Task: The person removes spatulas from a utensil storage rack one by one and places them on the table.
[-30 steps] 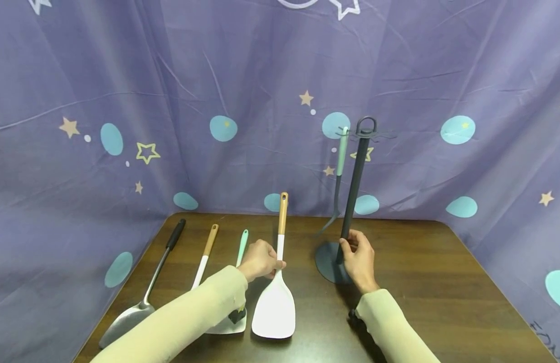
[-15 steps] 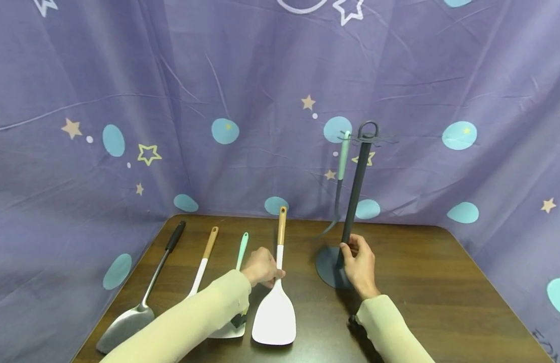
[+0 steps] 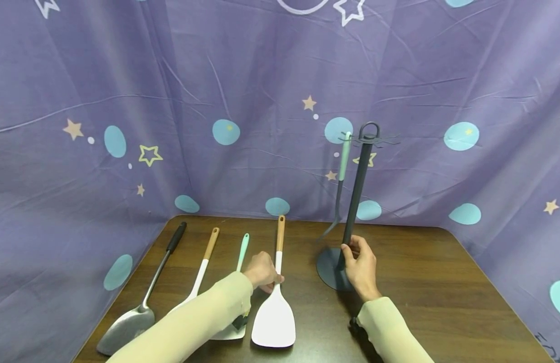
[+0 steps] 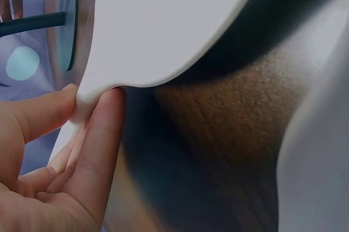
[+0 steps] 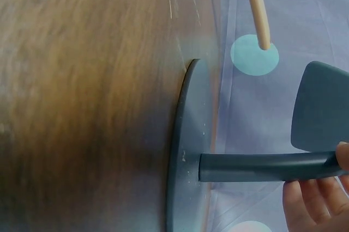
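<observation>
My left hand [image 3: 263,271] pinches a white spatula [image 3: 273,320] with a wooden handle at its neck, thumb on one side and fingers on the other. In the left wrist view, the thumb [image 4: 52,112] presses on the neck, and the wide blade [image 4: 158,22] hides part of the table. My right hand [image 3: 362,267] grips the lower post of a dark utensil stand [image 3: 358,196] with a round base. From a hook at its top hangs a mint-handled utensil [image 3: 345,159], whose dark flat blade [image 5: 323,107] shows in the right wrist view.
Left of my left hand lie a steel wok spatula [image 3: 130,327] with a black handle, another white spatula [image 3: 201,269] with a wooden handle, and a mint-handled spatula [image 3: 243,248], partly behind my sleeve. A patterned curtain [image 3: 261,75] hangs behind the wooden table [image 3: 425,287].
The white spatula has come down and slightly toward me in my left hand, its handle end dropping to the table's far edge. My right hand keeps its grip on the post.
</observation>
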The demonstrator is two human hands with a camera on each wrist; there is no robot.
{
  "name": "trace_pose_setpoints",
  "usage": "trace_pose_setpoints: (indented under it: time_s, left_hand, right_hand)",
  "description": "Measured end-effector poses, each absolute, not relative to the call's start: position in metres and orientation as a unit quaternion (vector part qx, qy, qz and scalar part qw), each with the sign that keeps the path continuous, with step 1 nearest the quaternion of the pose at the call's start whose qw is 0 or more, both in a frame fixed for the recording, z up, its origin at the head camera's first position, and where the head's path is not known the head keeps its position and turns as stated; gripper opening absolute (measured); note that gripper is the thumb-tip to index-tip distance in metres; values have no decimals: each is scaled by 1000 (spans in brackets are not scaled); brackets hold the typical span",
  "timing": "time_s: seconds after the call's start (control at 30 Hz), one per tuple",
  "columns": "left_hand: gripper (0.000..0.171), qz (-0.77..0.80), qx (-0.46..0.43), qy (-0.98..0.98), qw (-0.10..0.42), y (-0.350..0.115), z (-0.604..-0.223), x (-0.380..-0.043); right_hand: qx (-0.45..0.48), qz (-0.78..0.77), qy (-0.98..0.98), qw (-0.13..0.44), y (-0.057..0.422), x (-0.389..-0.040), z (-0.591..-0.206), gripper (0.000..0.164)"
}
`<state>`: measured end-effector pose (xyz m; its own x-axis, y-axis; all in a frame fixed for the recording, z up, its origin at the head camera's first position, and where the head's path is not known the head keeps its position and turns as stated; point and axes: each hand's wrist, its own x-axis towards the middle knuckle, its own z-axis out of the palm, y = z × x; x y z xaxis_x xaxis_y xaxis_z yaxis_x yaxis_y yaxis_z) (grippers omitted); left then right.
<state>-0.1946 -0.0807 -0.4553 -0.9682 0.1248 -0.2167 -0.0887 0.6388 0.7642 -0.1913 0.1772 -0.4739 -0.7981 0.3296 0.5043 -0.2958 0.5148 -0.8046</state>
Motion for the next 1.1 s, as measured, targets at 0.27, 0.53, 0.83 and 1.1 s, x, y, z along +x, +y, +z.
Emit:
trace_pose_setpoints:
  time_s: [0.27,0.53,0.83,1.1]
  left_hand:
    - [22,417,-5,899,135,-80,-461,-195]
    - [22,412,-15,900,143,-80,-463,-195]
    - [22,416,-7,897,148,-79,-461,-192]
    - [21,424,-7,893,149,-80,-460,-190]
  right_hand:
    - [-2,499,-804,323,177,-192,-475,19]
    - [0,499,-804,324,177,-192,-475,19]
    - [-3,494,-809,319,178,-192,-475,19]
    - [4,492,-806,329,178,-192,-476,19]
